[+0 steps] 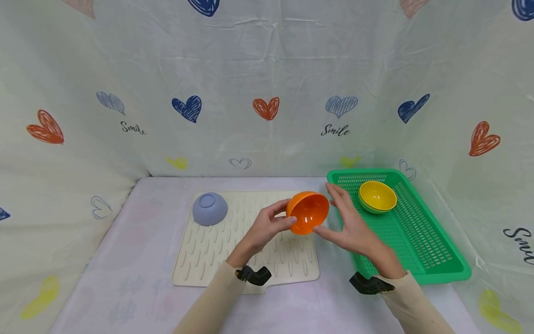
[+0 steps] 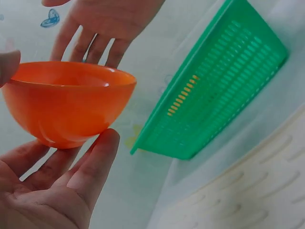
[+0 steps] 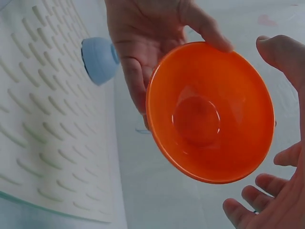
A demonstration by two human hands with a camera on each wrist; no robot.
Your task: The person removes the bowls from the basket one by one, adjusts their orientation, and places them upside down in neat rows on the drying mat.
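Note:
An orange bowl (image 1: 308,214) is held up over the right part of the cream ridged mat (image 1: 250,273), its hollow tilted toward the head camera. My left hand (image 1: 267,226) grips it from the left, thumb on the rim and fingers under the base, as the left wrist view shows. Spread fingers mark my right hand (image 1: 354,227), which is close by on the bowl's other side; in the right wrist view a gap shows between its fingers (image 3: 271,183) and the rim. A blue bowl (image 1: 210,208) lies upside down on the mat's far left corner.
To the right stands a green perforated basket (image 1: 438,250). Inside it, near the back, a yellow bowl (image 1: 378,195) nests in a green bowl (image 1: 371,209). A heart-printed sheet (image 1: 267,148) hangs behind the white-covered table (image 1: 137,260).

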